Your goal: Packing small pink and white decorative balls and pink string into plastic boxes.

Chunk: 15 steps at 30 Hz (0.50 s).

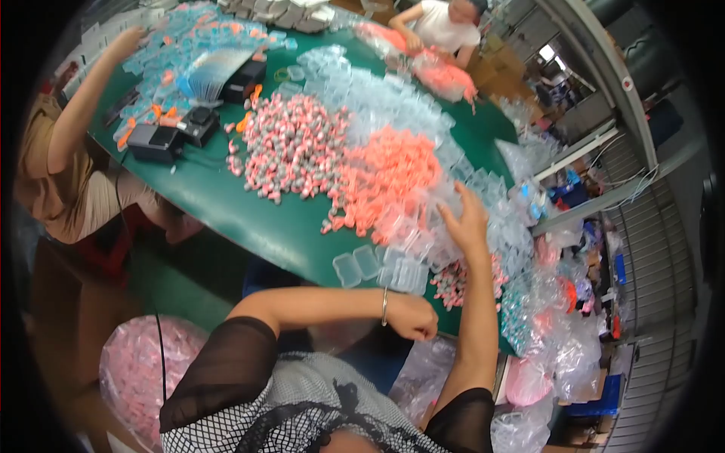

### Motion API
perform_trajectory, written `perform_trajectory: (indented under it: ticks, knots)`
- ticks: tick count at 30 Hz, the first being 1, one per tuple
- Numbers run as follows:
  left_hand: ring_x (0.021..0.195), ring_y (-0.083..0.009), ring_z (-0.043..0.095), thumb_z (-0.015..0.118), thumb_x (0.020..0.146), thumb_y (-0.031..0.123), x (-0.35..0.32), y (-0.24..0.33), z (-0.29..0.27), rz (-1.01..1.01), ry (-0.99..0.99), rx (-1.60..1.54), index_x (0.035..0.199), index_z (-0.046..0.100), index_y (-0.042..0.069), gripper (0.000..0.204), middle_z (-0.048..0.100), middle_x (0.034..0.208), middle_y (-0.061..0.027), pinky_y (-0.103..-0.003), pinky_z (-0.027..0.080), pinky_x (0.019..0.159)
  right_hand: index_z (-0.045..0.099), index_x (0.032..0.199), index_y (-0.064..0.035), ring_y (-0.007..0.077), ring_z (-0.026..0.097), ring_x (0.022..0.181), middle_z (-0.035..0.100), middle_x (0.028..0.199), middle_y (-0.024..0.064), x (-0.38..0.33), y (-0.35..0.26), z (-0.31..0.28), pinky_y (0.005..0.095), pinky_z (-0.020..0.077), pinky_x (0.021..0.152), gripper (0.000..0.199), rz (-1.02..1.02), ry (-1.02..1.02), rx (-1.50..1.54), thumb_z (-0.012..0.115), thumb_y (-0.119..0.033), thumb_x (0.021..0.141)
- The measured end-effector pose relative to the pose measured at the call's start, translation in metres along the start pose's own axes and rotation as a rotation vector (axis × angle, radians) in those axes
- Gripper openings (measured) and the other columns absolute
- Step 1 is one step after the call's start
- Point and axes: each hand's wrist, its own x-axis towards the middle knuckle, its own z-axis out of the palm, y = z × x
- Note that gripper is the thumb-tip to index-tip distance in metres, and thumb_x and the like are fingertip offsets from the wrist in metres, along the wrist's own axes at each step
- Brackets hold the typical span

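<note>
My left hand [413,315], with a bracelet at its wrist, is closed close to my body at the table's near edge. Its fingers are curled under, and anything inside them is hidden. Farther out, my right hand [470,219] reaches over the table with thumb and fingers apart, beside clear plastic boxes. Left of it lies a heap of small orange pieces [393,170]. Several open clear boxes [404,270] lie just beyond my left hand. A small pile of pink-and-grey pieces [451,285] shows beside my right forearm.
A larger pile of pink-and-grey pieces [291,147] covers the middle of the green table [249,226]. Beyond it spread many clear boxes [370,98]. Black devices [155,142] stand at the left. Co-workers sit left and across. A filled plastic bag [147,362] stands at lower left.
</note>
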Motion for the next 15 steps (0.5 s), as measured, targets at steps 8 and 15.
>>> perform_trajectory:
  ticks: [8,15]
  knots:
    - [0.089,-0.0312,0.061,0.067,0.084,0.020,-0.011,0.004,-0.006,-0.014,0.062,0.041,0.092,0.067,0.007,0.015,0.064,0.086,-0.0100,-0.043,0.050,0.077,0.059,0.125,-0.0079,0.0332,0.056,0.114,0.062,0.121,0.0142,-0.033,-0.043,-0.039,0.0458,0.0393,0.099,0.050,-0.100,0.126,0.008,0.074,-0.014,0.078]
    - [0.083,-0.0290,0.062,0.068,0.083,0.021,-0.028,0.027,-0.004,-0.018,0.102,0.113,0.092,0.068,0.010,0.014,0.063,0.081,-0.0080,-0.043,0.049,0.075,0.065,0.116,-0.0061,0.0322,0.059,0.105,0.063,0.118,0.0147,-0.113,-0.068,-0.038,0.0420,0.0478,0.091,0.044,-0.190,-0.178,0.273,0.073,-0.004,0.073]
